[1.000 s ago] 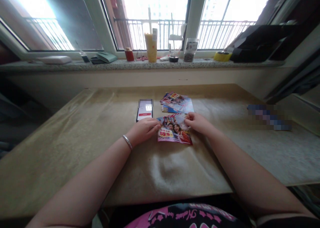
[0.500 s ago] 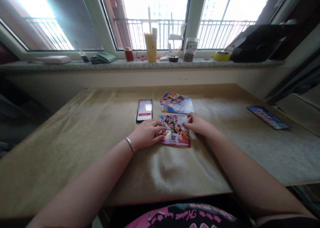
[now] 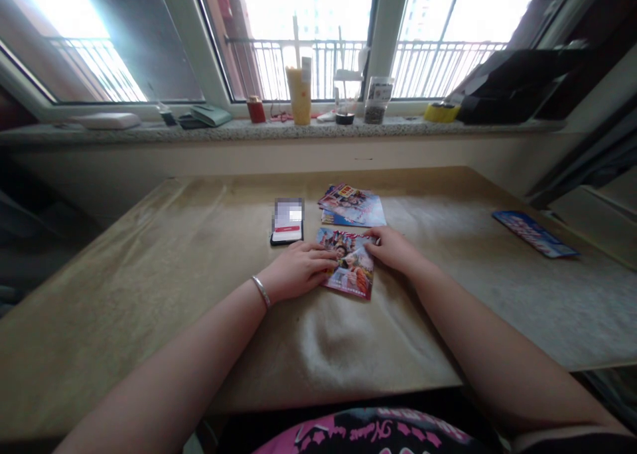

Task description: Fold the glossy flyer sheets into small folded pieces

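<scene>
Head view: A glossy, multicoloured printed paper leaflet [image 3: 354, 268] rests on the tan, cloth-like covered counter [image 3: 199, 248], between the two hands and touched by both. Its near edge slants, right corner closer to the body. Sides look similar in length; long axis uncertain.

Left hand [image 3: 301, 268], silver bangle [image 3: 261, 292] at the wrist, comes in from the left; its fingers lie flat, slightly spread, over the leaflet's left side. Right hand [image 3: 393, 248] is at the far right corner, fingers curled with a narrow gap; cannot tell whether they pinch the paper. Neither hand is nearer: both in contact.

Just beyond the leaflet: a loose, fanned pile of colourful printed leaflets [image 3: 355, 207]. Beyond the left hand: a black-edged rectangular smartphone [image 3: 287, 231], screen lit.

Containers, on the speckled grey stone sill [image 3: 199, 134]: tall yellow cup [image 3: 299, 99], contents not visible; transparent container [image 3: 375, 105], dark matter in its lower part; small red cylindrical jar [image 3: 255, 111], contents hidden.
</scene>
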`<state>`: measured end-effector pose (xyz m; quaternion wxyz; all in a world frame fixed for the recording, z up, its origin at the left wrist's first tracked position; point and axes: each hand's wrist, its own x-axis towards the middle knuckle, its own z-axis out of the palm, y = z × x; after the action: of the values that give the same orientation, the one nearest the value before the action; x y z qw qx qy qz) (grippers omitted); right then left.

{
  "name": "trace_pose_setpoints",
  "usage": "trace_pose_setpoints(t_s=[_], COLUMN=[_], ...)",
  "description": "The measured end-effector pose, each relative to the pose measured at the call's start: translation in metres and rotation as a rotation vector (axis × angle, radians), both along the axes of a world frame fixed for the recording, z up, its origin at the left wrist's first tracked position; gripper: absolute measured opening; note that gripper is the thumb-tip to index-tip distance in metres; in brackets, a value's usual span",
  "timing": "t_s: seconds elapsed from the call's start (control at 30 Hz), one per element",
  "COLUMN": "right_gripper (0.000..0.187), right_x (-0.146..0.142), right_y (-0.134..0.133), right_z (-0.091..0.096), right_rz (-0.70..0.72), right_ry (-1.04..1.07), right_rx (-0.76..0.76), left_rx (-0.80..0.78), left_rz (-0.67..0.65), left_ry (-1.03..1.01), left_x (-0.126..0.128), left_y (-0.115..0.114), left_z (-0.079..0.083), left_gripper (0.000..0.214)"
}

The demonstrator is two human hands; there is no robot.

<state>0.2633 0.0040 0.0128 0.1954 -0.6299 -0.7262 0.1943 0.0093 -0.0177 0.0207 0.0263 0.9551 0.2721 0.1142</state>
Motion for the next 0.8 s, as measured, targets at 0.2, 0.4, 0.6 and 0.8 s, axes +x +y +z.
trace_pose_setpoints(t_s=[0.2,0.4,0.6,0.8], right_gripper=[0.006,0.005,0.011,0.016], right_x=[0.003,0.004,0.003,0.001], right_y=[-0.001,-0.003,-0.004,-0.006], right_z=[0.003,0.005,0.004,0.009], right_rz=[-0.021,0.012,0.084,0.058], right_ry=[-0.027,-0.053,-0.079,0.035], right_rx=[-0.095,-0.127,-0.083,-0.099], left_rx=[-0.013,-0.005,0.005,0.036], left_rz=[-0.009,-0.038,-0.004,0.018], left_ry=[0.013,0.017,0.056,0.098], left_x=[-0.005,-0.009,-0.005,-0.001], left_y=[-0.001,0.002,-0.001,-0.005], left_z=[0.011,0.014,0.012,0.011], left_gripper=[0.039,0.045,0.054,0.048])
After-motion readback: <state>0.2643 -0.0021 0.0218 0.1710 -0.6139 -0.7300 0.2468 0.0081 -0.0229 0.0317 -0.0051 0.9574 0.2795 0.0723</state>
